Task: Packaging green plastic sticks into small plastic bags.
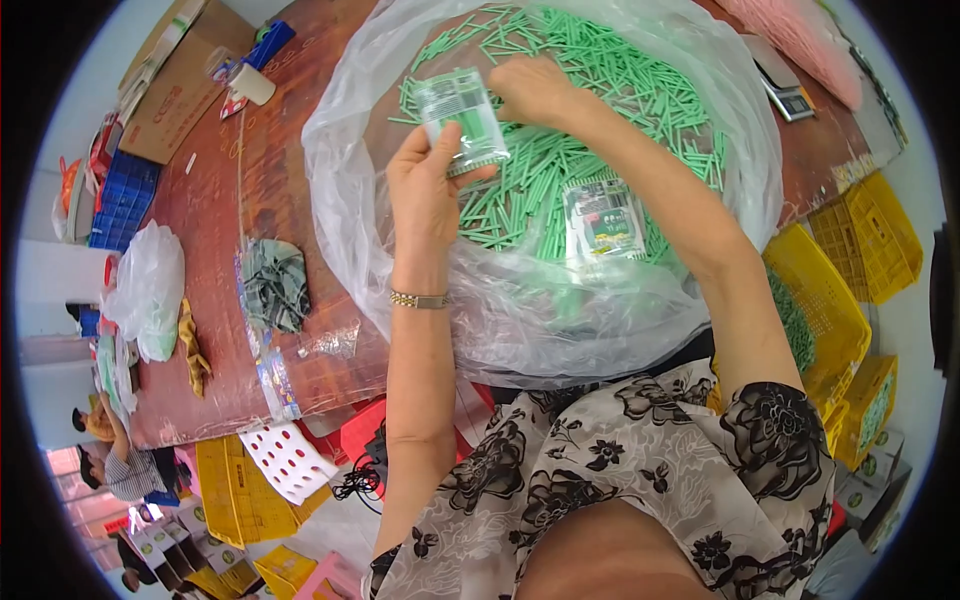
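A large clear plastic bag (345,172) lies spread on the reddish table, its rim rolled around a heap of short green sticks (540,180). Over the left part of the heap, my left hand (431,176) grips a small printed plastic packet (461,120) with green contents, thumb on its front. My right hand (534,91) is beside that packet's upper right, over the sticks, its fingers curled; whether they hold anything cannot be told. A second printed packet (604,217) rests on the heap, below my right forearm.
On the table (202,262) are a cardboard box (180,90), a white bottle (251,82), a crumpled checked cloth (275,285) and a digital scale (784,90). Yellow crates (825,322) stand at the right. Several people are at the far lower left.
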Tool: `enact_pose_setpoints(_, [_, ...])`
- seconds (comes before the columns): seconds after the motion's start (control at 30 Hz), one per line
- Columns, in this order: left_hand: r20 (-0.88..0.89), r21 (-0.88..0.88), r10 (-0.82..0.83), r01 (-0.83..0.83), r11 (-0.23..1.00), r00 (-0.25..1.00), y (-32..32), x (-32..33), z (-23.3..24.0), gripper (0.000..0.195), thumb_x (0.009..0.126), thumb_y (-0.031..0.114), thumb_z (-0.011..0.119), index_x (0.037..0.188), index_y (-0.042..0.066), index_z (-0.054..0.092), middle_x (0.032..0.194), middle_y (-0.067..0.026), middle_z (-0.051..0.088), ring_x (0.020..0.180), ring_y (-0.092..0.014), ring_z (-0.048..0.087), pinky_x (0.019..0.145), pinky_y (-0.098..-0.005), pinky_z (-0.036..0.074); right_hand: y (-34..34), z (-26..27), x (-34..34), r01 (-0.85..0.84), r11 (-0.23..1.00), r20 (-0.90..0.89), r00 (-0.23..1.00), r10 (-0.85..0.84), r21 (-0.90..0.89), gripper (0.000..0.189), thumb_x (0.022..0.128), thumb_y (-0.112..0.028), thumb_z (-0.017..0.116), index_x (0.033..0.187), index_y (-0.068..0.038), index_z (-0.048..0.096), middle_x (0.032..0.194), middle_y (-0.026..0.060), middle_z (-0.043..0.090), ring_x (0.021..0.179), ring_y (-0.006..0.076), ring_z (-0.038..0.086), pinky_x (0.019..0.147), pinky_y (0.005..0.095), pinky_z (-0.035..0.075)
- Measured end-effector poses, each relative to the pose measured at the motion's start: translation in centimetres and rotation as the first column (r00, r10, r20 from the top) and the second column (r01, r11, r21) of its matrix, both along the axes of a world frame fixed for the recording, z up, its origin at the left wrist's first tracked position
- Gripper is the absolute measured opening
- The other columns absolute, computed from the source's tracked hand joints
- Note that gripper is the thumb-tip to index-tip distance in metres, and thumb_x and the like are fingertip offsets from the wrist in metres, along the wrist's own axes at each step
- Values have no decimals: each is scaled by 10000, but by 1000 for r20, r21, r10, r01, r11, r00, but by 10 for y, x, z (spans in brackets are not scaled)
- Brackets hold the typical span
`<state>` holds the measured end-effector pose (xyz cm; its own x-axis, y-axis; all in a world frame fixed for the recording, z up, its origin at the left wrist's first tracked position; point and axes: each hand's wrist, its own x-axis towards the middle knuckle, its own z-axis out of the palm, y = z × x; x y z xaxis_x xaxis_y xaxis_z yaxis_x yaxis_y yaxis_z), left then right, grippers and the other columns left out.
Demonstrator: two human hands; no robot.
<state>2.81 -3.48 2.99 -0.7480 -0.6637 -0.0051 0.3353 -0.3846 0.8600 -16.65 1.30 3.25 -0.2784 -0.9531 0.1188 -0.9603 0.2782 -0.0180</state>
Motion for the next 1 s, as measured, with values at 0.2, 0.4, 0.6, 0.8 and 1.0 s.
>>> enact_pose_setpoints(0.2, [-34,50,-101,102,993,994,3,1,7,227,891,-7,644,1118,-24,632,1000,-85,697,796,-156,690,620,-281,632,-15,1,4,-46,997,142,989,38,55,233,812,-207,624,987,-87,720,990,164,713,945,323,683,817,430,531])
enact_pose_setpoints(0.4, [13,39,-112,112,993,994,11,-5,-3,218,889,25,667,1103,-12,655,976,-83,701,781,-146,687,578,-266,617,-17,-38,-12,-274,888,263,886,383,-370,273,810,-281,651,1030,-119,675,1004,103,696,892,301,663,775,392,532])
enact_pose_setpoints(0.6, [-21,126,-180,182,975,983,13,-1,-5,212,900,47,664,1101,-21,663,984,-94,703,783,-155,686,574,-267,610,2,-4,-4,-28,982,289,954,82,-186,201,784,-220,702,850,-31,680,809,122,695,734,241,657,659,357,501])
enact_pose_setpoints(0.8, [-20,9,-152,152,988,988,18,-5,-3,201,898,30,658,1093,-19,673,994,-83,705,802,-137,679,598,-260,609,41,29,-15,200,847,702,667,250,-492,297,827,-95,682,1119,-49,655,779,38,665,756,126,642,623,297,482])
enact_pose_setpoints(1.0, [14,-117,-197,198,973,980,26,-5,-3,190,886,16,665,1072,-14,685,960,-61,703,790,-113,665,604,-245,594,77,77,31,316,732,777,436,454,-604,511,921,-79,634,1413,-69,493,854,114,665,792,227,626,726,334,506])
